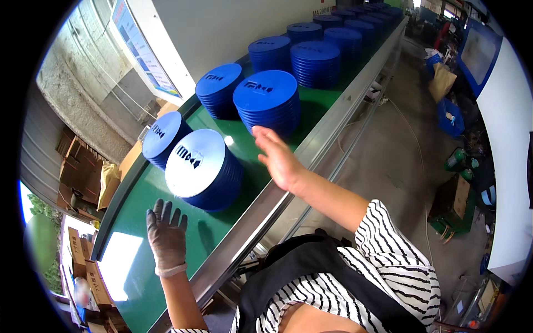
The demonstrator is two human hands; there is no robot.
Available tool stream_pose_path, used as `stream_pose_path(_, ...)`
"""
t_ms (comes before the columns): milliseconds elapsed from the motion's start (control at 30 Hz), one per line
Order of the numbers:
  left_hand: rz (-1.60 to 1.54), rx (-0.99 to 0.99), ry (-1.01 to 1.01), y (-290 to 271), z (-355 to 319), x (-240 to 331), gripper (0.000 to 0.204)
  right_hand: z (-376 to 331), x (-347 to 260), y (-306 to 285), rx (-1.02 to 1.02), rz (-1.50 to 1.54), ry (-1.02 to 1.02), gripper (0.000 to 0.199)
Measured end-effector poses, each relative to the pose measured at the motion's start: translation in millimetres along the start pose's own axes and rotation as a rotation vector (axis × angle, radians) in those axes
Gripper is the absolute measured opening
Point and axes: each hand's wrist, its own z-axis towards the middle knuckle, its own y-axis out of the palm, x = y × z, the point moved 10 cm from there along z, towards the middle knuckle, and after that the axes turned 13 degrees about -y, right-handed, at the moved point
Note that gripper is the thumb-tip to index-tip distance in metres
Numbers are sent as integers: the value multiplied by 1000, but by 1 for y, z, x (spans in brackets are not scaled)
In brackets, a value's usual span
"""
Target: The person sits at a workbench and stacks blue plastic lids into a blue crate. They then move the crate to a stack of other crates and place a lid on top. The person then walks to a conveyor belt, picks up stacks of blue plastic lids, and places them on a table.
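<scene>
Stacks of blue round discs with dark cut-out marks on top stand in two rows on a green belt [222, 227]. My left hand [167, 238], in a thin grey glove, is open with its fingers spread, just in front of the nearest disc stack [214, 175]. My right hand [280, 161] is bare, its fingers stretched out and its thumb apart. It hovers by the lower side of another disc stack [266, 100]; whether it touches I cannot tell. Left of the nearest stack, a slightly tilted stack [162, 136] stands close by. Neither hand holds anything.
A metal rail [244, 238] edges the belt on my side. More blue stacks [315, 61] run toward the far end. At left are a wall poster [144, 50] and cardboard boxes [95, 275]. Across the floor to the right lie a blue crate [449, 117] and a green box [452, 205].
</scene>
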Motion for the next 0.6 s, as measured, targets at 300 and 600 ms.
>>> stream_pose_path(300,1,-196,-85,45,77,-37,68,16,82,49,-249,87,429,93)
stream_pose_path(600,-64,-30,175,53,59,-26,57,22,40,54,-219,-286,17,73)
